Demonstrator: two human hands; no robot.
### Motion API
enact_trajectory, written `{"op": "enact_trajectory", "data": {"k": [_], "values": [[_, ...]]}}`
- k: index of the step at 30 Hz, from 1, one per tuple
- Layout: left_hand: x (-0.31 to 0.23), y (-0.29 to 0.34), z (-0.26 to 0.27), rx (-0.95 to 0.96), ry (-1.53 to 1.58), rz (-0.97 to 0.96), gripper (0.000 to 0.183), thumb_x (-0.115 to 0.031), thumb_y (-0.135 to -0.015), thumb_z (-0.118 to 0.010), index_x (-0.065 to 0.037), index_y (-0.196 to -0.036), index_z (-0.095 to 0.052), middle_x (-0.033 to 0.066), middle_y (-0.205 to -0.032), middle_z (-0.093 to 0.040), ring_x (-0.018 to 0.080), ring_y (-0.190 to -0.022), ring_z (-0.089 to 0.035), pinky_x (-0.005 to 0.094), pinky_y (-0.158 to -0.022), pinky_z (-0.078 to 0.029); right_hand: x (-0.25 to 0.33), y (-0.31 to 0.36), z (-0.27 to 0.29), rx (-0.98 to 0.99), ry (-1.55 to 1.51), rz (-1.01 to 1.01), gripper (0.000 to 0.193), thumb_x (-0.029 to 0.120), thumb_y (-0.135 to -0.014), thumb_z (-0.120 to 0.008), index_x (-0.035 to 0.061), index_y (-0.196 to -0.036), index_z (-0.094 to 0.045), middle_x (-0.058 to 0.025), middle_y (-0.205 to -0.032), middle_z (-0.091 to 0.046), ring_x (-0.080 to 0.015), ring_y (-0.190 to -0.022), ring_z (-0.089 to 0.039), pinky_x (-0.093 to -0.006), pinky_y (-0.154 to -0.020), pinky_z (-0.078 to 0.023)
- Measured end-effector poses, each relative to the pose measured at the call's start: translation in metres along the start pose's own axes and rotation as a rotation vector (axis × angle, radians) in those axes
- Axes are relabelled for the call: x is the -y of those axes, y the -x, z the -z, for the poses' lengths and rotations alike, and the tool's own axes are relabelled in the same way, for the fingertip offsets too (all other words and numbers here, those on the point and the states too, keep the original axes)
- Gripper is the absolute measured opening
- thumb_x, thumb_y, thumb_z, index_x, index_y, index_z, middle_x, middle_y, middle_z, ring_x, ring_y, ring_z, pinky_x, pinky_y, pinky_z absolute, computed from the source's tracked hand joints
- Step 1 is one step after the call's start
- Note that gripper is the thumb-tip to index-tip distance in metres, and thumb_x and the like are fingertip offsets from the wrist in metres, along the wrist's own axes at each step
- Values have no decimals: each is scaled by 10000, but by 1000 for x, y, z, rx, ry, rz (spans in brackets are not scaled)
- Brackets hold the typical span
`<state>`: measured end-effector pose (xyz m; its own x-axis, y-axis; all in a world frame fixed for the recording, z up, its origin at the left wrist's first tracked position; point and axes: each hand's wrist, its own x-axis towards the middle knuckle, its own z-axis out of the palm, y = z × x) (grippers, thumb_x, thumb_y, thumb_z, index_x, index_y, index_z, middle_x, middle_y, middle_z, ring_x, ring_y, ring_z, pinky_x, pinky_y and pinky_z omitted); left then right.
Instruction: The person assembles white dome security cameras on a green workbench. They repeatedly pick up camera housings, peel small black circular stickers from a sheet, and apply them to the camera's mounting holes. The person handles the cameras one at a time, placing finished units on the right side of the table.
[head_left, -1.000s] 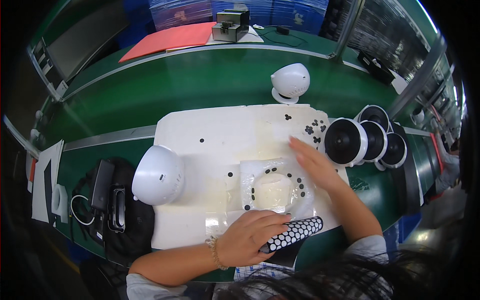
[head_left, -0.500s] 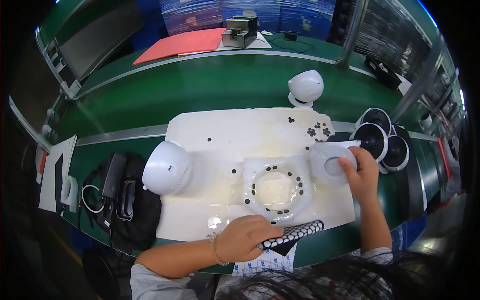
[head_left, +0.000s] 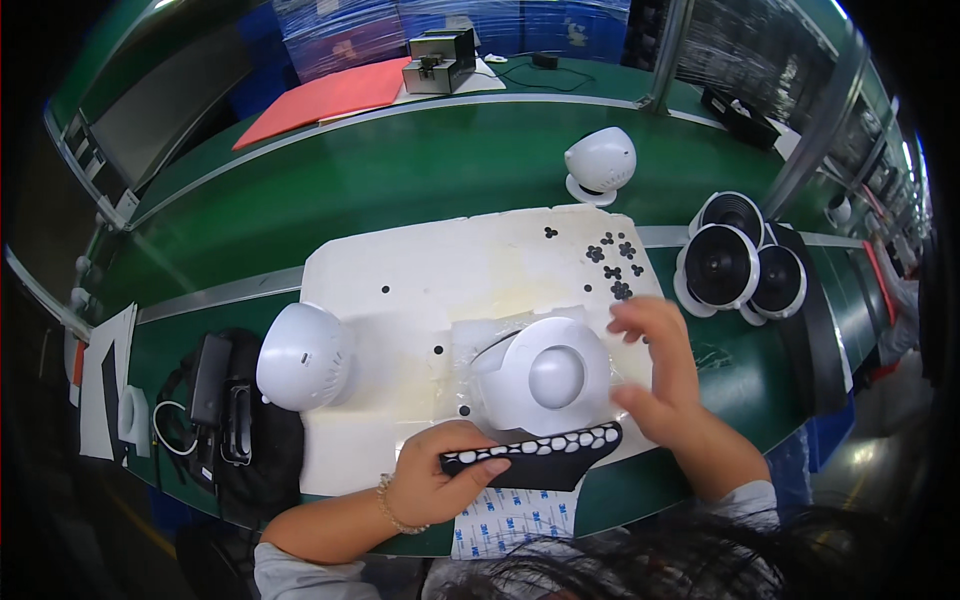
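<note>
My left hand (head_left: 440,474) grips a black sheet (head_left: 560,462) whose top edge carries a row of white oval spots, thumb in front. A white rounded housing (head_left: 500,395) rests on the plastic-wrapped ring pad (head_left: 462,350), its flat round base (head_left: 525,350) turned toward me with a pale disc in the middle. Just right of that housing, my right hand (head_left: 655,375) is open, fingers apart, holding nothing. Most of the ring is hidden under the housing. Below the black sheet hangs a white printed liner sheet (head_left: 510,520) at the table's front edge.
Another white housing (head_left: 303,357) stands on the pale board (head_left: 400,250), and one (head_left: 602,163) on the green table behind. Black-faced round units (head_left: 720,265) cluster at right. Small black dots (head_left: 612,270) lie on the board. A black bag (head_left: 265,430) sits at left.
My right hand has brought the white housing from the right onto the ring pad and let go. The black sheet in my left hand has turned, showing more of its dark face. The view shifted slightly.
</note>
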<state>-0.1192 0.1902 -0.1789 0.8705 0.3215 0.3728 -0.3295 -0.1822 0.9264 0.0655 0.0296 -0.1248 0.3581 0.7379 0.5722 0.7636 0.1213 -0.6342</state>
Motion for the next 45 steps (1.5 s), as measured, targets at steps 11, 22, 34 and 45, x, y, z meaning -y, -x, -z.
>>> {"op": "enact_trajectory", "data": {"k": [11,22,34,45], "values": [[-6,-9,7,-48,-203,-17,222,-105,-702,-728,-5,-754,-536,91,-661,-597,128,-561,-556,237,-521,-442,12,10,-15,152,16,182,396,114,-680,-705,64,-1028,-522,-72,-717,-580,-258,-600,-552,-326,-538,-429],[-9,-10,15,-24,-338,-16,254,-122,-688,-740,-9,-715,-514,98,-627,-572,148,-525,-539,240,-491,-419,15,0,-2,131,201,339,214,86,-680,-692,72,-875,-605,-52,-946,-613,-211,-847,-597,-307,-641,-450],[-13,-9,10,2,-356,-40,223,-109,-704,-716,-28,-729,-509,90,-575,-545,174,-485,-534,258,-446,-396,15,2,-16,44,169,478,299,122,-676,-611,116,-974,-581,-22,-936,-586,-190,-877,-560,-283,-656,-411],[-16,-10,3,7,-307,-40,226,-116,-690,-720,-44,-674,-506,88,-533,-514,196,-431,-501,272,-406,-356,21,9,-20,41,46,590,287,163,-694,-639,164,-974,-577,5,-889,-577,-152,-812,-540,-245,-646,-401]]}}
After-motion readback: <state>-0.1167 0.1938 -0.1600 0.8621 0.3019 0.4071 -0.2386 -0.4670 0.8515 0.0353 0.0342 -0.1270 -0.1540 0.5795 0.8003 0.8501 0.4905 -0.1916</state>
